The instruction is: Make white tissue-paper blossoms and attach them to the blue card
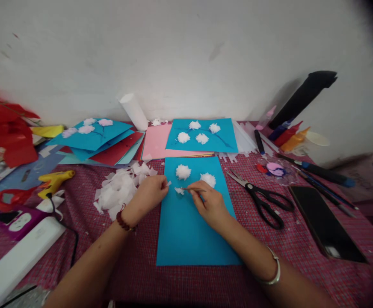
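Note:
A blue paper sheet [193, 226] lies in front of me on the red checked cloth, with two white tissue puffs [183, 171] near its top edge. My left hand [148, 192] is closed, pinching a small white tissue scrap at the sheet's left edge. My right hand [208, 203] is closed around a thin stick [191, 189] whose tip touches a small tissue bit [179, 191] on the sheet. A heap of white tissue pieces [119, 190] lies just left of my left hand.
Black scissors [263, 199] and a dark phone [326, 222] lie to the right, with pens and glue bottles [289, 137] behind. A yellow glue gun [53, 182] and a white power strip [19, 256] sit left. Finished blue sheets [202, 134] and coloured paper [109, 145] lie by the wall.

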Motion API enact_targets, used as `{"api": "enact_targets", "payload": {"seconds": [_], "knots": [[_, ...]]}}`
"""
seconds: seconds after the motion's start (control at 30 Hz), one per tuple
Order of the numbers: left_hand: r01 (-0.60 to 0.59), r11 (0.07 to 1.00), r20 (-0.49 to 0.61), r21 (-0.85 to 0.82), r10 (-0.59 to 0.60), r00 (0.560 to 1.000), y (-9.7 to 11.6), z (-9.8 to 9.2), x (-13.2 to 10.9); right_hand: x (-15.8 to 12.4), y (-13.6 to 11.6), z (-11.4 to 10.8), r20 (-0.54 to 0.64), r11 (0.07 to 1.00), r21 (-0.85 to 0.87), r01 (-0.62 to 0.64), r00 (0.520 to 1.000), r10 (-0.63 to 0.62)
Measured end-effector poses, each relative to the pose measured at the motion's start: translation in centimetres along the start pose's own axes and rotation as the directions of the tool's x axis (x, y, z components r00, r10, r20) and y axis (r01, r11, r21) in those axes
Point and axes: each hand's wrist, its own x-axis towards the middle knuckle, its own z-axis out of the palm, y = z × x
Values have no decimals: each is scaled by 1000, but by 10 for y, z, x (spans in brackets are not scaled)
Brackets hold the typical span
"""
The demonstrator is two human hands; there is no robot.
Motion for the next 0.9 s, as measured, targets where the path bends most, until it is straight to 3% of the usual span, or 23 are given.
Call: {"api": "enact_targets", "payload": {"seconds": [0.2,0.37,0.6,0.9], "knots": [[15,987,77,-163,-3,997,-1,14,-8,1,1,-1,-10,999,31,-29,1000,29],[-86,969,-16,-231,84,996,-2,19,-17,2,-2,-8,-55,989,98,-113,991,119],[-173,978,-100,-115,162,982,0,27,-23,13,-8,-14,-40,922,282,-264,957,287],[-220,973,-119,-74,210,970,0,36,-24,43,-22,1,124,995,38,-97,988,91]]}}
